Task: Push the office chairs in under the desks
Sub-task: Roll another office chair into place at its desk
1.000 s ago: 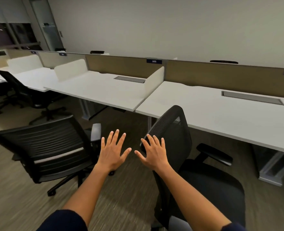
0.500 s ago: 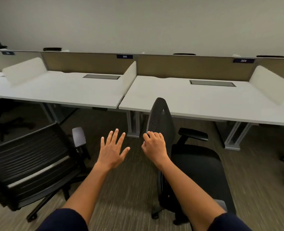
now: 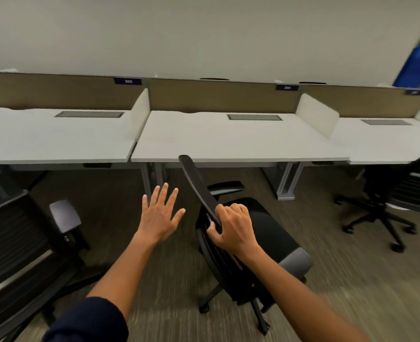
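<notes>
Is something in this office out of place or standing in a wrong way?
Yes. The middle chair, gripped by the right hand, stands turned sideways before the desk, not pushed under. The left chair is pulled out too. Nothing looks spilled or damaged.

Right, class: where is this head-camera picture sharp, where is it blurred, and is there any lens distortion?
Head view: the right hand gripping the chair backrest is fairly sharp; the carpet and left chair smear with motion; the desk edges bow from the wide-angle lens; lighting is soft, without glare.
</notes>
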Demonstrator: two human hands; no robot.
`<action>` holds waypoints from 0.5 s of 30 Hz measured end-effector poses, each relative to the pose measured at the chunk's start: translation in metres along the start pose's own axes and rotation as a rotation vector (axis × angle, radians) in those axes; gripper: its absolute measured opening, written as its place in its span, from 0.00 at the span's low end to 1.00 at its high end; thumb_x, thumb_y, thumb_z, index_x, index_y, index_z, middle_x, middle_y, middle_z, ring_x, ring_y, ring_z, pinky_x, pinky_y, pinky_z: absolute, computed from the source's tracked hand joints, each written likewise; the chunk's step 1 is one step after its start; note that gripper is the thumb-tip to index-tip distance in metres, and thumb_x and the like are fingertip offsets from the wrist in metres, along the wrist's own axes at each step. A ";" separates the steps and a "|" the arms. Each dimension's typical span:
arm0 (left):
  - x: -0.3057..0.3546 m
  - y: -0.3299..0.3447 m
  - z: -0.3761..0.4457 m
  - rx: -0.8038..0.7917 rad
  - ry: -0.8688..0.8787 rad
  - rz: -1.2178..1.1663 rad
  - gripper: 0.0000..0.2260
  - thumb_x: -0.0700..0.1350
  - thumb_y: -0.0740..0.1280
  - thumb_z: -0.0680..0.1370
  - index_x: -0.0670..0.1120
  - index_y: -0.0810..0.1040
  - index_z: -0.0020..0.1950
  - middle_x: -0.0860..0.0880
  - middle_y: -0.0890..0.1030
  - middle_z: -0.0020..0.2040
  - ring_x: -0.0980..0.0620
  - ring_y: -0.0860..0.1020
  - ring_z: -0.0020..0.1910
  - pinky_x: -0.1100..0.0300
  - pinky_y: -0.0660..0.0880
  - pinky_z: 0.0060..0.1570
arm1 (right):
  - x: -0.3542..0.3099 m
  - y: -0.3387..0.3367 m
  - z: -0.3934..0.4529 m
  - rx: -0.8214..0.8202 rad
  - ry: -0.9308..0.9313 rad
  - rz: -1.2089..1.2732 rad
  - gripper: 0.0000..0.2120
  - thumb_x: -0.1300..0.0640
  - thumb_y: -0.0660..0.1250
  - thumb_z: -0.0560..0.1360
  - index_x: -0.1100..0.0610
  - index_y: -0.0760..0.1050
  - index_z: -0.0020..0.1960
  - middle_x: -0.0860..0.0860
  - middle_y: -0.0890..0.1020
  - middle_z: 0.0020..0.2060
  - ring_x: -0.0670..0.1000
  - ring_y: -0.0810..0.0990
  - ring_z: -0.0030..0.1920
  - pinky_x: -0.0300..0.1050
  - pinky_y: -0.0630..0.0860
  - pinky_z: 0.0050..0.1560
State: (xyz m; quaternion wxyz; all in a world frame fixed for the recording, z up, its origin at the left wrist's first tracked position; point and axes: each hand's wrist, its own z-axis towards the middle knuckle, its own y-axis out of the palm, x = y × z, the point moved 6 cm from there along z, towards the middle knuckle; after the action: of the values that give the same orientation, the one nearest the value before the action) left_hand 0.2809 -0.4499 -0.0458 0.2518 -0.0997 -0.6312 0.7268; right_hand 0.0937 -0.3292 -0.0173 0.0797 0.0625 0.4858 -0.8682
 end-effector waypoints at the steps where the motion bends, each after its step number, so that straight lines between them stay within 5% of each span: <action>1: 0.008 -0.001 0.004 0.009 0.021 -0.014 0.32 0.63 0.51 0.82 0.53 0.48 0.82 0.46 0.44 0.83 0.45 0.41 0.81 0.38 0.43 0.77 | 0.005 -0.007 -0.002 0.007 0.041 -0.033 0.12 0.43 0.60 0.76 0.53 0.70 0.45 0.48 0.74 0.32 0.50 0.71 0.36 0.51 0.72 0.52; 9: 0.064 -0.001 0.033 0.008 0.174 -0.070 0.31 0.63 0.52 0.83 0.52 0.48 0.83 0.47 0.44 0.83 0.46 0.41 0.82 0.39 0.40 0.78 | 0.033 -0.021 -0.032 -0.013 0.372 -0.204 0.27 0.34 0.52 0.78 0.52 0.71 0.66 0.54 0.77 0.54 0.56 0.76 0.55 0.63 0.70 0.65; 15: 0.090 0.009 0.047 0.008 0.263 -0.094 0.31 0.64 0.50 0.82 0.52 0.50 0.82 0.47 0.46 0.83 0.46 0.42 0.82 0.40 0.41 0.78 | 0.084 -0.020 -0.065 -0.143 0.545 -0.240 0.38 0.28 0.44 0.78 0.49 0.60 0.79 0.57 0.68 0.74 0.61 0.64 0.75 0.68 0.57 0.74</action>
State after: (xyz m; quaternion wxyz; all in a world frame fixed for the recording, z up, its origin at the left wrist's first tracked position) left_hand 0.1797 -0.4472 -0.0302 0.3664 -0.1634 -0.5940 0.6974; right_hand 0.0097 -0.2700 -0.0501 -0.1523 0.2295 0.5531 -0.7862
